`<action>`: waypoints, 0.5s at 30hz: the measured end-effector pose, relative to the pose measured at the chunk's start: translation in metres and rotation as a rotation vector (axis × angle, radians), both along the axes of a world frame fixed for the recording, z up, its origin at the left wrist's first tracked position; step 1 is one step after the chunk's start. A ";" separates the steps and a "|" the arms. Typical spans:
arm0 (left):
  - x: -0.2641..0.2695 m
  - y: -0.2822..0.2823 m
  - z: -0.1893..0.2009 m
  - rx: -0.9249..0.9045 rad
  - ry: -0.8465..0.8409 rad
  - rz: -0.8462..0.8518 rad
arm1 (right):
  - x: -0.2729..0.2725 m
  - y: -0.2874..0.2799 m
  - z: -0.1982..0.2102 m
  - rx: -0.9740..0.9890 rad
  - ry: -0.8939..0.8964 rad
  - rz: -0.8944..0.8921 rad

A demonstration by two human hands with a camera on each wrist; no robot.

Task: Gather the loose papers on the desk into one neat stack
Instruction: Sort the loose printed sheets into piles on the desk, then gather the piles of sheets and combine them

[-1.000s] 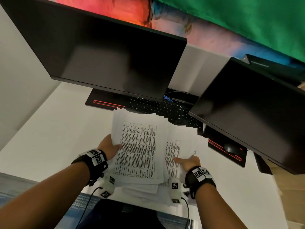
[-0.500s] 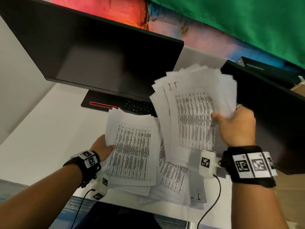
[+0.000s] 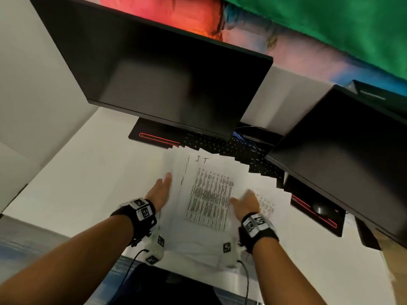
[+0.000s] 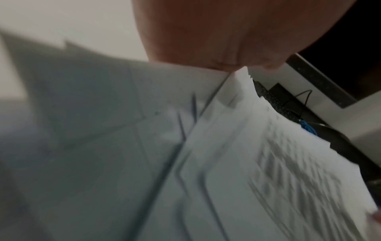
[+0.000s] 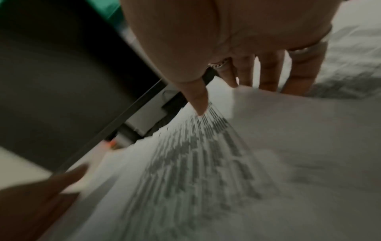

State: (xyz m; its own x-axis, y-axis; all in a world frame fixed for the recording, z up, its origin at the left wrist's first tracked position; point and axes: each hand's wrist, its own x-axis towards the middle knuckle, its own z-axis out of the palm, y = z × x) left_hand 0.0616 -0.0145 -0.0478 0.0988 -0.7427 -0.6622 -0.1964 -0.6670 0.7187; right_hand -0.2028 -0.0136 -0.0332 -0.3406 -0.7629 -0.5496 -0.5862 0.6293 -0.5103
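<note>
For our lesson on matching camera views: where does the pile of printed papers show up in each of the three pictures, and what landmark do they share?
Head: the papers lie at centre on the white desk, between both hands.
Left wrist: the papers fill the lower right, fanned edges toward the keyboard.
Right wrist: the papers fill the lower right, under the fingers.
Shared landmark: the black monitor edge, seen in all three.

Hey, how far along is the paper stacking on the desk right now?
Done: the white printed papers lie in one overlapping pile on the white desk. In hand: the left hand and right hand flank the pile, fingers straight. Left: the sheets fan out unevenly over the black keyboard, so the edges need squaring.
</note>
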 end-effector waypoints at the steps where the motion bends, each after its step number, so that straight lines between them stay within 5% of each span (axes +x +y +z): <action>1: -0.002 -0.001 -0.002 0.011 -0.122 -0.031 | 0.011 0.005 -0.007 0.004 0.011 0.081; 3: -0.004 -0.002 -0.005 -0.039 -0.282 -0.136 | 0.024 0.009 -0.014 -0.014 -0.036 0.132; 6: 0.003 0.000 -0.004 -0.185 -0.307 -0.209 | 0.014 0.011 -0.012 -0.062 -0.087 -0.033; 15: 0.015 0.003 0.079 -0.590 0.097 -0.189 | -0.009 0.009 0.063 -0.350 -0.516 -0.221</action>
State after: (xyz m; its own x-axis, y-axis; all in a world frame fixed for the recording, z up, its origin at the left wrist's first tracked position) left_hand 0.0765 -0.0110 0.0315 -0.1097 -0.9847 -0.1351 -0.1880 -0.1129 0.9757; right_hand -0.2118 -0.0049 0.0297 -0.2686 -0.8686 -0.4164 -0.0875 0.4525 -0.8874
